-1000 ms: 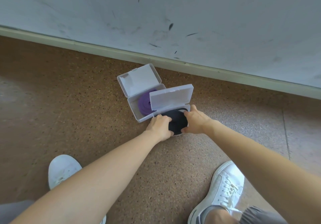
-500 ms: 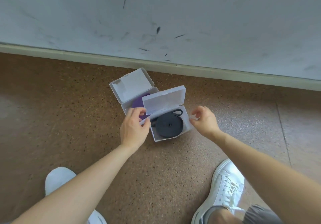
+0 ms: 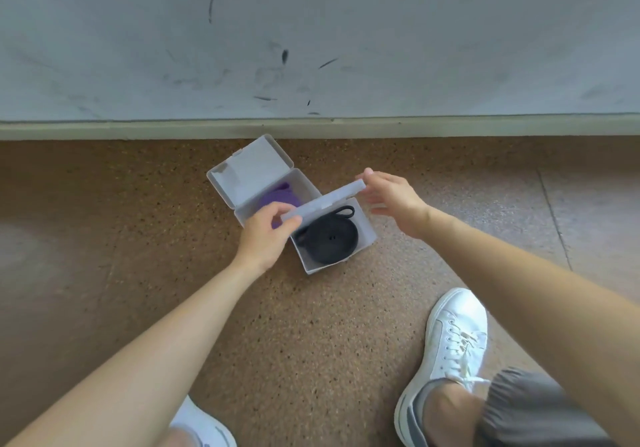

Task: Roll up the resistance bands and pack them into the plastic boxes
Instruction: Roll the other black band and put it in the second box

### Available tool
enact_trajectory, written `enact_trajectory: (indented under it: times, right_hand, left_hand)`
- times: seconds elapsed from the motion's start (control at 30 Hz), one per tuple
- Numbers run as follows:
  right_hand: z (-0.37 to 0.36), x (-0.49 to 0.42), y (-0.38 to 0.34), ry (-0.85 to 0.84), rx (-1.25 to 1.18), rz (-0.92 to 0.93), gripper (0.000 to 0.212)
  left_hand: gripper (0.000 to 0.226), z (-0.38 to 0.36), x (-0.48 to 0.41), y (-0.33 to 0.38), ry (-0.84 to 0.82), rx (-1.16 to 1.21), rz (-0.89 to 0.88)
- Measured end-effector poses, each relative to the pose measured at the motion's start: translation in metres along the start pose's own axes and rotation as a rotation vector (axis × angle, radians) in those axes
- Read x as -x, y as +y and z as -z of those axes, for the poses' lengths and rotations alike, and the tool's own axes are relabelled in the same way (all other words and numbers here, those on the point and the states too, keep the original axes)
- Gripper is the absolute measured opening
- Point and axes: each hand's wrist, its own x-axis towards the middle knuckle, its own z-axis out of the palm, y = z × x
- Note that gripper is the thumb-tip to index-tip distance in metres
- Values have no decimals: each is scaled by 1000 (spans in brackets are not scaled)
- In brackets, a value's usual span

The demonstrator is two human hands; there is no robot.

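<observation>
Hands work the two ends of one lid (image 3: pixel 323 200). The left hand (image 3: pixel 266 235) pinches the near-left corner between thumb and curled fingers. The right hand (image 3: pixel 394 200) sits at the far-right end with fingers spread and fairly straight and the thumb tip by the corner; whether it grips or only touches cannot be told.

The lid hangs half lowered, tilted over the near box (image 3: pixel 343 259) on the floor (image 3: pixel 311 342). Inside lies the black band (image 3: pixel 327 244), coiled flat, but its tail loop pokes up on the far-right side, close under the lid's edge. Just beyond on the left stands the far box (image 3: pixel 309 183) with its own lid thrown back. The purple band (image 3: pixel 278 197) is rolled inside it, partly hidden by the left hand.

The likely trouble is that loop. If the lid comes down on it, the band could be trapped against the rim and the catch would not close. Forcing it might loosen the coil. An uneven push from one corner could also skid the light box into its neighbour, which is open and not yet secured.
</observation>
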Motion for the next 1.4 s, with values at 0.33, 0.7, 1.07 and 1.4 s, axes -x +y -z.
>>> enact_trajectory:
  times: [0.33, 0.7, 1.07, 1.4]
  right_hand:
    - [1, 5, 42, 109, 239, 34, 21]
    - [7, 10, 60, -179, 142, 25, 82]
    - [13, 19, 47, -374, 842, 78, 88]
    - [2, 20, 53, -249, 729, 147, 58]
  left_hand:
    - [93, -27, 5, 7, -298, -834, -266]
    - [124, -55, -14, 9, -276, -1029, -320]
    - [93, -46, -7, 11, -600, -587, -130]
    - [70, -36, -6, -9, -578, -268, -31]
